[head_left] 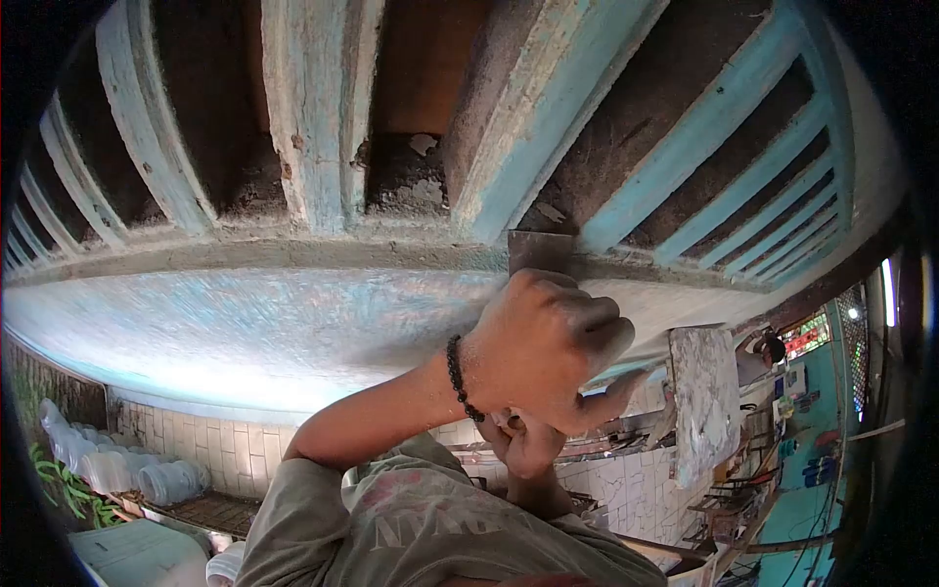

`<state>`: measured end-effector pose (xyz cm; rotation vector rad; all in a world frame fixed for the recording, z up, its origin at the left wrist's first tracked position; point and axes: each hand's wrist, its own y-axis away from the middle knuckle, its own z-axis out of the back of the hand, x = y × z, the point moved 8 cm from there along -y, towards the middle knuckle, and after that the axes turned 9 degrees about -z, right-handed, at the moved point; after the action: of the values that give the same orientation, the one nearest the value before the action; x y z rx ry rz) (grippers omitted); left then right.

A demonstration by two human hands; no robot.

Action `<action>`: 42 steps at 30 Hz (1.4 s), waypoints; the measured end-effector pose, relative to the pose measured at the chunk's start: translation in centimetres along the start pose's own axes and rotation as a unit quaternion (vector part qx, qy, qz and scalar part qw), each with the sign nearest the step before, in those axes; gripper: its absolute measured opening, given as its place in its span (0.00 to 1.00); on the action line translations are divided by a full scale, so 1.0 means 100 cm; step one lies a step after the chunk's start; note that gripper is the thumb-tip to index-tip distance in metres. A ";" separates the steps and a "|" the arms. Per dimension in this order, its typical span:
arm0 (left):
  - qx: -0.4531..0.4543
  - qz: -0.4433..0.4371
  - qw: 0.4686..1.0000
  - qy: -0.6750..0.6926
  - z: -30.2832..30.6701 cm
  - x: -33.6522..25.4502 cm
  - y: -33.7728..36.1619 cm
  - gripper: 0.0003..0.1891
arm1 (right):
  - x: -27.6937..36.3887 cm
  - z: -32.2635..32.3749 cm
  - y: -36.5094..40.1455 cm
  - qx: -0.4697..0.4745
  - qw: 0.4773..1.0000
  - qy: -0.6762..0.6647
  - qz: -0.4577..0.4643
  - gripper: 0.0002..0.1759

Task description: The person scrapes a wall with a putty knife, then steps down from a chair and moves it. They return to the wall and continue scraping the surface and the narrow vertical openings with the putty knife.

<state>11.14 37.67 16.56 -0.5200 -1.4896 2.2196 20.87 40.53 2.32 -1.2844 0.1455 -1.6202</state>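
My left hand point(548, 342), with a dark beaded bracelet point(457, 380) at its wrist, is closed around a scraper. The dark flat blade of the scraper point(540, 252) rests against the ledge point(391, 256) at the foot of the slats; its handle is hidden in the fist. Partly behind and below it, my right hand point(533, 448) has curled fingers, and I cannot make out what they hold. To its right is a flat board point(704, 406) smeared with whitish paste; whether the right hand grips it is hidden.
Worn blue-painted slats point(318, 117) rise above a patchy blue-white wall surface point(245, 313). Clear plastic containers point(171, 481) stand at lower left beside green leaves point(73, 494). Another person point(758, 357) is at the right, near cluttered shelves and a teal wall point(812, 509).
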 end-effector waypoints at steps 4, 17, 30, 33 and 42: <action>0.017 -0.006 1.000 0.006 0.005 0.002 -0.012 0.18 | -0.015 -0.018 -0.009 0.088 0.819 -0.535 -0.186 0.23; -0.027 -0.063 0.998 -0.002 0.004 -0.007 0.003 0.14 | -0.067 -0.022 0.022 0.010 0.936 -0.291 -0.200 0.24; -0.146 -0.036 0.986 -0.078 0.067 -0.052 0.058 0.18 | -0.025 0.000 0.008 -0.089 0.945 -0.300 -0.093 0.22; -0.019 -0.017 0.978 -0.205 0.076 -0.051 0.035 0.17 | -0.026 0.018 0.008 -0.108 0.915 -0.370 -0.117 0.24; 0.444 -0.076 0.813 -0.368 0.047 -0.012 0.038 0.41 | -0.027 0.052 0.016 -0.137 0.883 -0.437 -0.099 0.22</action>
<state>9.19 32.11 14.84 0.8032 -0.5025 2.7518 25.69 44.19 1.70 -2.1924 -0.3390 -1.0514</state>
